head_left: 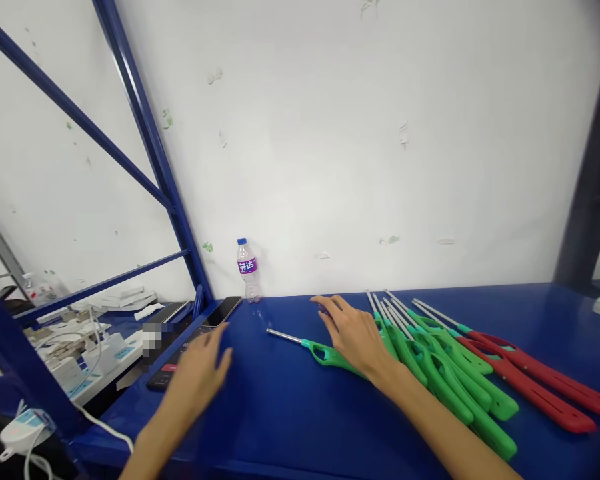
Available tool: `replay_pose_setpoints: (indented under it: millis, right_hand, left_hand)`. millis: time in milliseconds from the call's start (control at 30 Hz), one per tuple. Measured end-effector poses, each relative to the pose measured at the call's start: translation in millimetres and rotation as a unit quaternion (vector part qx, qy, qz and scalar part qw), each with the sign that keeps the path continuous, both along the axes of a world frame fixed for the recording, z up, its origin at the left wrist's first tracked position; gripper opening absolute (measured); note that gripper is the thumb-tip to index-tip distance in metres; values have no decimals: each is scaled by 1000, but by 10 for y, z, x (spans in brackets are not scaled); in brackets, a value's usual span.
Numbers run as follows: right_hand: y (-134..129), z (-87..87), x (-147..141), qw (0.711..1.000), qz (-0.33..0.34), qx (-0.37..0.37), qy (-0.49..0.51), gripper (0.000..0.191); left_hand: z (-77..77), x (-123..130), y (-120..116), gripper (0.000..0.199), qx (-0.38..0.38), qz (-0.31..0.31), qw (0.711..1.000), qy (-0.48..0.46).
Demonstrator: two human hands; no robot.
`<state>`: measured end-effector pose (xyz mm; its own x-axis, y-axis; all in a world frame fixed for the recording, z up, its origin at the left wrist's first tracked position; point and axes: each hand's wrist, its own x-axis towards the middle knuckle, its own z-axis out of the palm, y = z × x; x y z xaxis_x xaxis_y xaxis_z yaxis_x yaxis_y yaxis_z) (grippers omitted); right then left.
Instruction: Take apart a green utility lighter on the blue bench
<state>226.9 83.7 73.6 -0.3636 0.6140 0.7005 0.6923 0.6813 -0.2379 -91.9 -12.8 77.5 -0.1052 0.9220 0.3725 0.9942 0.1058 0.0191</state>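
Observation:
My left hand [200, 367] is open, fingers apart and a little blurred, beside a dark phone-like device [163, 379] at the table's left edge; whether they touch I cannot tell. My right hand [353, 333] has its fingers stretched forward and holds nothing. Below it lies a single green long-reach lighter [325, 355], its metal tube pointing left and its handle partly hidden by the hand and wrist. To the right, a pile of several green lighters [460, 380] lies partly behind my right forearm. Two red lighters [535, 387] lie at the pile's right side.
A clear plastic bottle [250, 273] with a purple label stands upright near the wall. Another dark phone [223, 311] lies left of it. Blue metal frame posts [155, 147] rise on the left. Beyond them are cables, power strips [113, 357] and white items.

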Motion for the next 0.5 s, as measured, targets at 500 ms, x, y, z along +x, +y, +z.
replay_pose_setpoints:
  millis: [500]
  right_hand:
    - [-14, 85, 48, 994, 33, -8, 106, 31]
  left_hand:
    - [-375, 727, 146, 37, -21, -252, 961, -116]
